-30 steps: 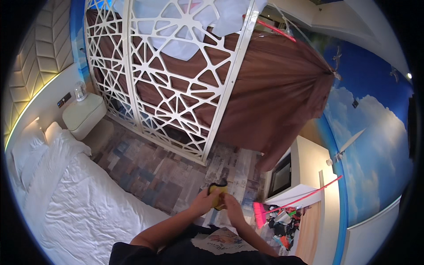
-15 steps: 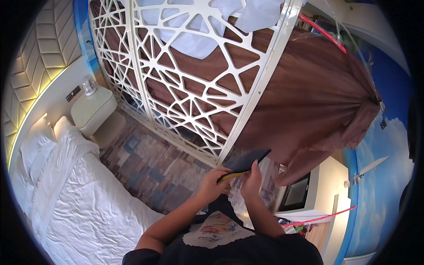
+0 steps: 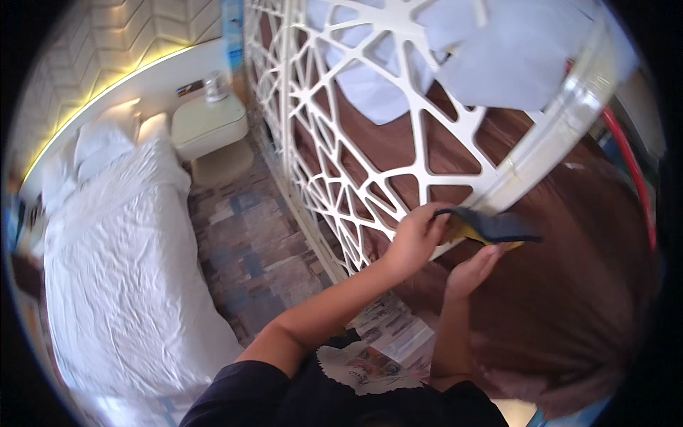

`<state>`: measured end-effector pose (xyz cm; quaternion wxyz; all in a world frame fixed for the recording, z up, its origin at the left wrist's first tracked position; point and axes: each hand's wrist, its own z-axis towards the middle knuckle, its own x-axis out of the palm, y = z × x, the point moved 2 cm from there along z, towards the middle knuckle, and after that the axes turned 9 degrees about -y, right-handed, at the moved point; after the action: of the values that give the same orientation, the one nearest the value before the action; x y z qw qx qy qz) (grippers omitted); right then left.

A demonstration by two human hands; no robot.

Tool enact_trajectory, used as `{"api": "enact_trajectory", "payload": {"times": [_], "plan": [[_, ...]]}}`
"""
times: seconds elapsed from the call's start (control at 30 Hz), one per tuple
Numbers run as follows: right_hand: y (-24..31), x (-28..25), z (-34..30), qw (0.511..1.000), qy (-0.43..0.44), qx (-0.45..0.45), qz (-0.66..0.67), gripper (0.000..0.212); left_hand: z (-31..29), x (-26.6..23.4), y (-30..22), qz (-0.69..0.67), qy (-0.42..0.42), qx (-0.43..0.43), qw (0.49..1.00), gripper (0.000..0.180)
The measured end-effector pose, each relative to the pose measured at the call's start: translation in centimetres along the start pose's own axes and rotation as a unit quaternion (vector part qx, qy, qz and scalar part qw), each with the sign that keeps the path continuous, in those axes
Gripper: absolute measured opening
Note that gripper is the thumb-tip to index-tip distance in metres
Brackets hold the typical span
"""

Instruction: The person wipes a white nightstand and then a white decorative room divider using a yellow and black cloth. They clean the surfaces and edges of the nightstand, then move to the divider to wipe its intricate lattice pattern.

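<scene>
A dark grey cloth with a yellow underside (image 3: 493, 225) is held up in front of the white lattice screen (image 3: 420, 142), close to its thick edge post. My left hand (image 3: 418, 240) is closed on the cloth's left end. Beneath its near side, the fingers of my right hand (image 3: 471, 272) are pressed together against the yellow face. Motion blurs the cloth's far end. Behind the screen and to its right hangs a large brown sheet of fabric (image 3: 569, 285). I cannot tell whether the cloth touches the post.
On the left stands a bed with white bedding (image 3: 135, 270). A pale bedside table (image 3: 210, 124) sits beyond it, with a clear container (image 3: 215, 87) on top. White fabric (image 3: 526, 57) hangs over the screen's upper part. A red strip (image 3: 629, 167) curves at the far right.
The view has swung to the right and come nearer to the screen. Both hands have risen with the cloth toward the screen's edge post, and the cloth now bends more.
</scene>
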<state>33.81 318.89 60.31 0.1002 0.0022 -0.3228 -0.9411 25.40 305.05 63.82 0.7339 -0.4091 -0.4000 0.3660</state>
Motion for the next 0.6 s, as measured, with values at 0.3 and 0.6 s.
{"api": "enact_trajectory", "payload": {"times": [0.3,0.6], "plan": [[-1.1,6.2,5.3,0.994,0.019,-0.095,0.059,0.064,2.8,5.2,2.0,0.047,-0.068,0.159,0.984,0.037],[-6.5,4.7,1.2,0.986,0.049,-0.106,0.12,0.072,-0.6,5.2,9.2,0.045,-0.045,0.164,0.984,0.052]]}}
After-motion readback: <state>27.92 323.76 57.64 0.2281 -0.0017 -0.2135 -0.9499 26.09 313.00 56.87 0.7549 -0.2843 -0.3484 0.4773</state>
